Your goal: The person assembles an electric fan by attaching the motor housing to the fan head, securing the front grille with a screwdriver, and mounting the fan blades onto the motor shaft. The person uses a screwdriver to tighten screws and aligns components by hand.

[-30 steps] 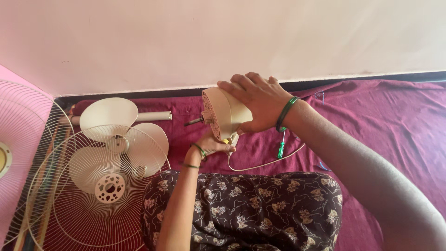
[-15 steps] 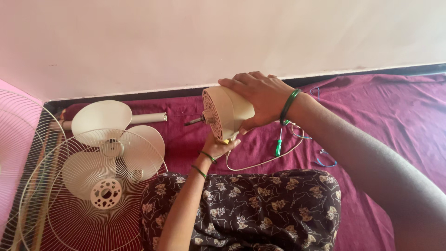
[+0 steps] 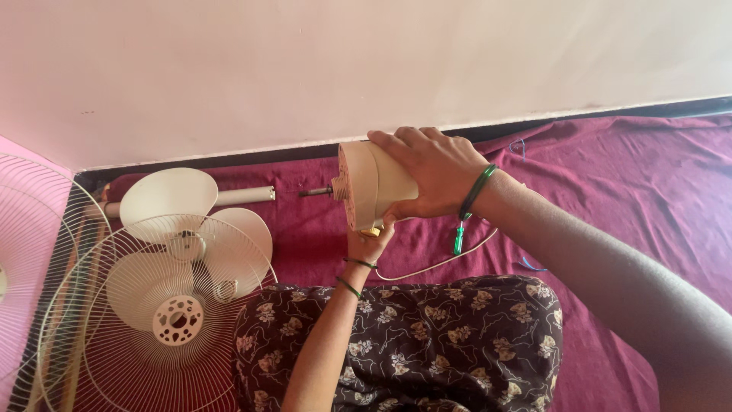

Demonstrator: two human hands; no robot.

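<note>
— Hands on the motor, both of them: where do you have it?

— You hold the beige fan motor housing (image 3: 374,185) lifted off the maroon cloth (image 3: 625,191), close to the cloth's far edge along the wall. Your right hand (image 3: 435,172) is wrapped over its rounded back, fingers closed across the top. Your left hand (image 3: 371,246) comes up from below, pinching at a small yellowish part (image 3: 371,230) on the underside; how tightly it grips there cannot be told

— And its long axis?

— It runs left to right, roughly along the wall. The metal shaft (image 3: 316,191) sticks out of the ribbed face toward the cloth's left edge, where the blade (image 3: 171,200) and the wire guard (image 3: 152,305) lie. The rear of the housing sits in your right palm

— Which hand is nearer the tool?

— Your right. The green-handled screwdriver (image 3: 459,236) lies on the cloth just below that wrist, beside the white cord (image 3: 435,265), well apart from your left hand
</note>
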